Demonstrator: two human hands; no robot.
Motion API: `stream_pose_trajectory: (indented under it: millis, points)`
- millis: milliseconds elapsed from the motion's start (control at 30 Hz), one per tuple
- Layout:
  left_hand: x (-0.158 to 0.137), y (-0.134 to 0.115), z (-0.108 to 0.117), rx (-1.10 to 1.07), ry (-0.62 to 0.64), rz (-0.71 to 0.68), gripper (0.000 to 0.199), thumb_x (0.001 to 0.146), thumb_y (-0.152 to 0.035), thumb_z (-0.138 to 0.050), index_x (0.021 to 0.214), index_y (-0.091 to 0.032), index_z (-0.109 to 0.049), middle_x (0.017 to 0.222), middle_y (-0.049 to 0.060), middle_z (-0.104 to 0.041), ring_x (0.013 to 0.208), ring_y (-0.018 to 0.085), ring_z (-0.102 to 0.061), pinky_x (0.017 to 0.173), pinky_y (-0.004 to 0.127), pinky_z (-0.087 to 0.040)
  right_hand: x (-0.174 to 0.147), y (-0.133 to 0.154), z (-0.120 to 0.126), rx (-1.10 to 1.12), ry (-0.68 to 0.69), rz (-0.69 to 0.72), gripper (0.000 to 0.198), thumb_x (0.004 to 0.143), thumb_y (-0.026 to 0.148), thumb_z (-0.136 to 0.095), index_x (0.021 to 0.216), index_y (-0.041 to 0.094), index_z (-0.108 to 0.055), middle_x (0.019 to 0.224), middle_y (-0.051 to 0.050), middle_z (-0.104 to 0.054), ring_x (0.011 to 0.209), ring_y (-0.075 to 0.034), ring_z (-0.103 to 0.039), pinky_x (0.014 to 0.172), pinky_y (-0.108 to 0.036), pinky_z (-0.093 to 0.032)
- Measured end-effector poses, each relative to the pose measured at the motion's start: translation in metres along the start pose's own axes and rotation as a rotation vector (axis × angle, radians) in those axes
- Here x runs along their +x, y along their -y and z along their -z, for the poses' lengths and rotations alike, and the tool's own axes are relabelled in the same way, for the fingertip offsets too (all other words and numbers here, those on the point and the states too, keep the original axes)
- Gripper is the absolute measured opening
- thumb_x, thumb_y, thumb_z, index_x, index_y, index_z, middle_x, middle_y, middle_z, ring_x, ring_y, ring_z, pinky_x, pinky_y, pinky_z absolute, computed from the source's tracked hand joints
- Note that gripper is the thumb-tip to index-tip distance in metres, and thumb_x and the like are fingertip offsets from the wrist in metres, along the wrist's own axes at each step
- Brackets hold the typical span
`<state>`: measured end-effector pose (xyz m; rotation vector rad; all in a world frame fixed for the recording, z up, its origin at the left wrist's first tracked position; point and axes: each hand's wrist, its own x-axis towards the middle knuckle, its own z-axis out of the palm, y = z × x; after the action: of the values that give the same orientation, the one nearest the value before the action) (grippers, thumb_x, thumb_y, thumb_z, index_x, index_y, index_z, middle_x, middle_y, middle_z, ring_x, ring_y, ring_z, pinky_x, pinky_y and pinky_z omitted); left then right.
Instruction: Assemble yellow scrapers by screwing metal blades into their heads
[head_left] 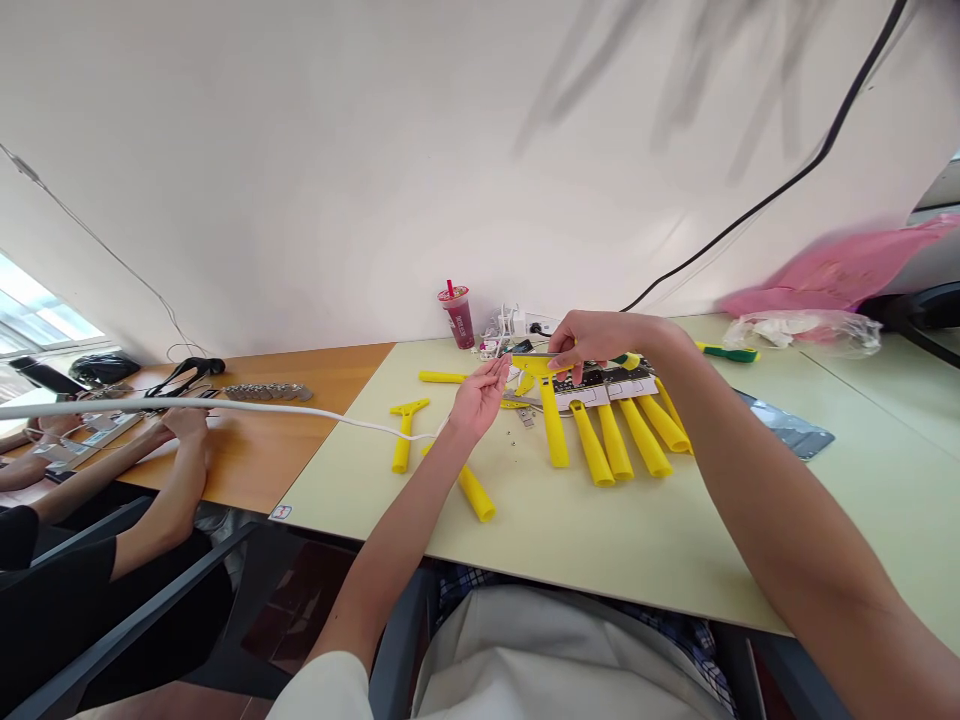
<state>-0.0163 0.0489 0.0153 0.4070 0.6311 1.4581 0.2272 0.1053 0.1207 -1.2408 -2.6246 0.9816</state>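
Grip of the right hand (581, 340): fingers and thumb are closed on the head of a yellow T-shaped tool (553, 415), coming at it from the right. From where I stand, that tool sits between the person's two hands, over the far half of the counter (525, 540). Its head runs left to right, while the handle, its long axis, points back toward the near edge, leaning slightly right.

The left hand (480, 397) is at the opposite end, its fingertips gathered at the left tip of the head. I can't tell whether they pinch the tool itself or some small part. So the tool lies to the left of the right-hand grip and to the right of the left hand; the right hand overlaps it most, and the handle hangs free of both.

Just to the right, a row of yellow handles (645, 438) fans out toward the near side. Left of the left forearm lies a smaller yellow T-shaped piece (405, 430), its stem also pointing near. A red drink cup (459, 318) stands by the wall, beyond the left hand.
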Motion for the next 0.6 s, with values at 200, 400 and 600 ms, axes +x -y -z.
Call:
stream_pose_trajectory:
  millis: [200, 400, 600]
  points:
    - [0.007, 0.007, 0.006, 0.054, -0.094, -0.075, 0.054, 0.106, 0.005, -0.052, 0.156, -0.010, -0.067, 0.154, 0.020, -0.074, 0.148, 0.023, -0.071, 0.124, 0.029, -0.059, 0.006, 0.001, -0.005, 0.020, 0.012, 0.011, 0.038, 0.087, 0.059, -0.085, 0.083, 0.022, -0.076, 0.104, -0.013, -0.084, 0.092, -0.031, -0.082, 0.063, -0.035, -0.048]
    - [0.009, 0.008, 0.013, 0.124, -0.115, -0.171, 0.025, 0.118, -0.014, -0.052, 0.135, -0.010, -0.070, 0.145, 0.023, -0.078, 0.143, 0.025, -0.075, 0.126, 0.039, -0.059, 0.021, -0.008, -0.013, 0.052, 0.041, 0.010, 0.037, 0.083, 0.057, -0.084, 0.087, 0.021, -0.076, 0.106, -0.013, -0.086, 0.094, -0.032, -0.083, 0.060, -0.033, -0.046]
    - [0.009, 0.007, 0.018, 0.124, -0.150, -0.258, 0.006, 0.116, -0.017, -0.062, 0.111, -0.016, -0.064, 0.138, 0.022, -0.081, 0.120, 0.021, -0.083, 0.109, 0.035, -0.064, 0.028, -0.013, -0.021, 0.092, 0.086, -0.004, 0.045, 0.078, 0.064, -0.086, 0.081, 0.022, -0.071, 0.105, -0.014, -0.087, 0.097, -0.033, -0.084, 0.059, -0.032, -0.044]
